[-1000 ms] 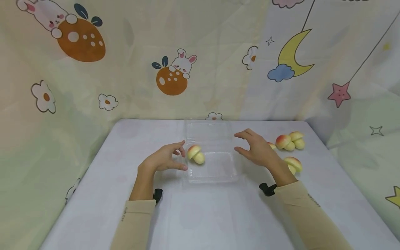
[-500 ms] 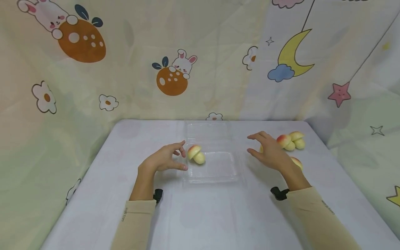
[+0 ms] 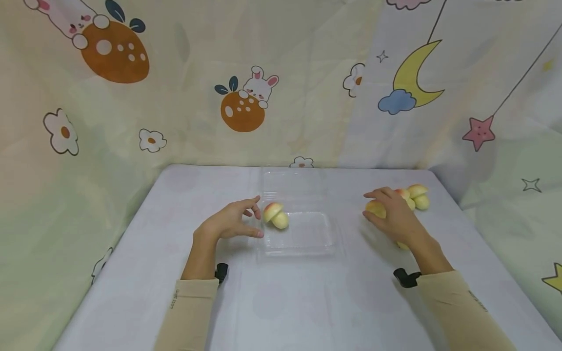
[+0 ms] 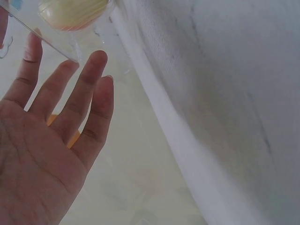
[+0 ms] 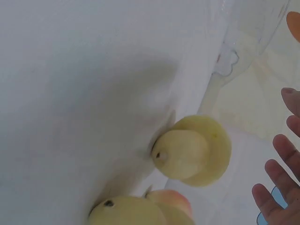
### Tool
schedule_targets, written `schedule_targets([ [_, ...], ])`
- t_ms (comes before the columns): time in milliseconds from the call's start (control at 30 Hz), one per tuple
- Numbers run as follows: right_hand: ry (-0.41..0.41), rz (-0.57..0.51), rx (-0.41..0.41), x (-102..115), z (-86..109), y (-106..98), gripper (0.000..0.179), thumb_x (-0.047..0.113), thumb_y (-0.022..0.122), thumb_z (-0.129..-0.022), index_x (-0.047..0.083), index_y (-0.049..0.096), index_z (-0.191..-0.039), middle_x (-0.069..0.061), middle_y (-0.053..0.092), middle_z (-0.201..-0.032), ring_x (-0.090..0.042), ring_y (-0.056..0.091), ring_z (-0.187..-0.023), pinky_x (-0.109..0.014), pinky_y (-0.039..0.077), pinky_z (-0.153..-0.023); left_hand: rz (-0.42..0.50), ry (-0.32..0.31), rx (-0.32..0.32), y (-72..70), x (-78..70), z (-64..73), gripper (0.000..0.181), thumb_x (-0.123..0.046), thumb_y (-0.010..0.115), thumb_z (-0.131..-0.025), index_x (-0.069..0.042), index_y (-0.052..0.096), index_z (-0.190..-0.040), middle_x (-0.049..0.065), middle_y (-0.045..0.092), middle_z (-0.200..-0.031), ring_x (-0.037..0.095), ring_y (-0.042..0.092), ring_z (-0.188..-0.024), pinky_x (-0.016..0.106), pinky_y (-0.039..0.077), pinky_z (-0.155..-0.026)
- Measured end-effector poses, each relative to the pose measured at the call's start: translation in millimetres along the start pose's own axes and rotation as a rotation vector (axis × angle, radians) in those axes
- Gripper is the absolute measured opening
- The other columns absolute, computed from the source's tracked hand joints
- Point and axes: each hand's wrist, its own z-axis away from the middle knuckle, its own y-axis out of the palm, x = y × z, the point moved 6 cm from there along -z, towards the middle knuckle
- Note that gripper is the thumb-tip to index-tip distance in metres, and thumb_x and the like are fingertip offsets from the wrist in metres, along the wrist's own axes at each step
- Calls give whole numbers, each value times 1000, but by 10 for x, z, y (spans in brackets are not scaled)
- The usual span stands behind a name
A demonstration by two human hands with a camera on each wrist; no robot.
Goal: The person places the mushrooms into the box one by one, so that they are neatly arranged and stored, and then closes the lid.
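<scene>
My left hand [image 3: 229,222] is beside a clear plastic hinged box [image 3: 303,253], fingers loosely bent and fingertips at its left edge. In the left wrist view, the palm and spread fingers [image 4: 89,89] hold nothing. One mushroom-shaped piece [image 3: 275,216], pale yellow with a reddish cap, lies in the left of the box's near half. My right hand [image 3: 397,219] is over a yellow mushroom-shaped piece [image 3: 375,208], thumb and fingers spread on either side of it. The right wrist view shows that mushroom-shaped piece [image 5: 187,150] apart from the fingers [image 5: 281,178].
More mushroom-shaped pieces [image 3: 418,196] lie at the table's back right, partly behind the right hand. Another [image 3: 402,245] shows just under the right wrist. The box lid [image 3: 294,185] lies folded back toward the patterned curtain [image 3: 303,112]. A white cloth covers the table [image 3: 285,302].
My right hand has moved right, away from the box, to the yellow mushroom-shaped piece. The left hand has stayed at the box's left edge.
</scene>
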Motion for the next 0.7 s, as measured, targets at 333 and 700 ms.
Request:
schedule_targets([
  [333, -32, 28, -39, -159, 103, -85, 42, 6, 83, -83, 2, 66, -121, -20, 63, -116, -41, 58, -110, -58, 46, -88, -16, -21, 5, -5, 12, 58, 48, -40, 91, -77, -16, 65, -108, -3, 29, -169, 27, 53, -135, 53, 45, -104],
  [700, 66, 25, -18, -379, 301, -244, 42, 8, 83, -84, 1, 64, -121, -20, 59, -122, -42, 56, -111, -61, 44, -89, -2, 3, 3, -7, -5, 9, 50, -42, 91, -76, -15, 64, -108, -3, 29, -169, 26, 54, -134, 50, 45, -104],
])
